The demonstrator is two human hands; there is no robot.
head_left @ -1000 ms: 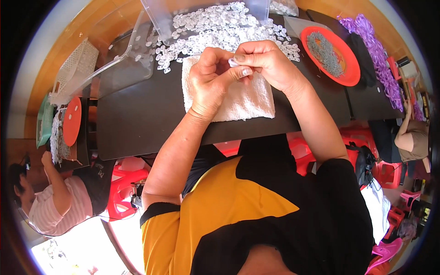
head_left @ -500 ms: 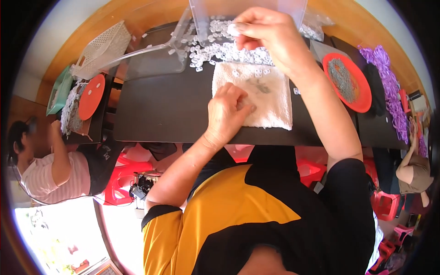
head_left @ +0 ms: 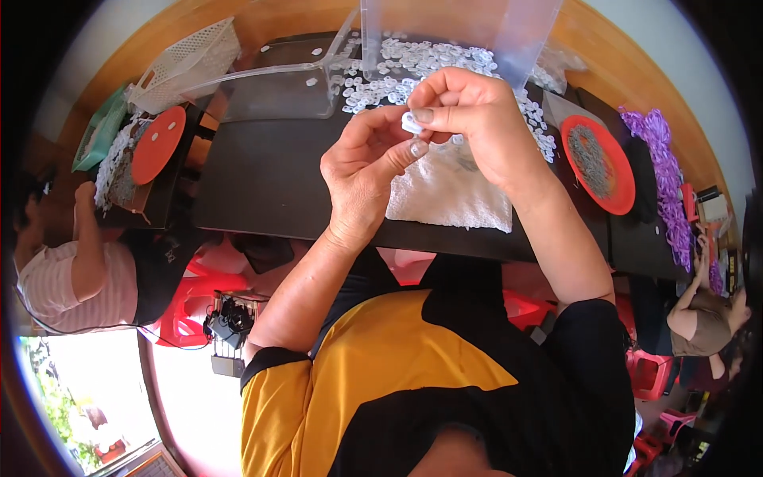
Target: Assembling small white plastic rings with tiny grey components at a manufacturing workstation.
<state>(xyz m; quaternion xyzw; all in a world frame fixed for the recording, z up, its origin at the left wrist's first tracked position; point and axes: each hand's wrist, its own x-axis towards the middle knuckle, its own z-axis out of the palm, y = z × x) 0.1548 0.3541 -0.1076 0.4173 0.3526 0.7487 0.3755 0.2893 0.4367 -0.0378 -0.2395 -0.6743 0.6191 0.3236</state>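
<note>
Above a cream towel (head_left: 453,199) my two hands meet. The thumb and forefinger of my right hand (head_left: 485,127) pinch a small white plastic piece (head_left: 411,123). Right under it, the thumb and forefinger of my left hand (head_left: 362,163) are closed together at the lower end of the piece. Whatever sits between those left fingertips is too small to make out. Behind my hands a spread of similar white plastic pieces (head_left: 437,57) covers the back of the dark table (head_left: 262,175). Part of the towel is hidden by my right hand.
A clear plastic bin (head_left: 461,24) stands behind the pieces; another clear tray (head_left: 278,99) lies left. To the right are a red plate (head_left: 622,163) of small grey parts and purple ribbon-like strips (head_left: 668,175). Co-workers sit left (head_left: 87,278) and right (head_left: 699,322).
My right hand has come down from the bin with the white piece. My left hand has lifted off the towel to meet it. The view has shifted slightly.
</note>
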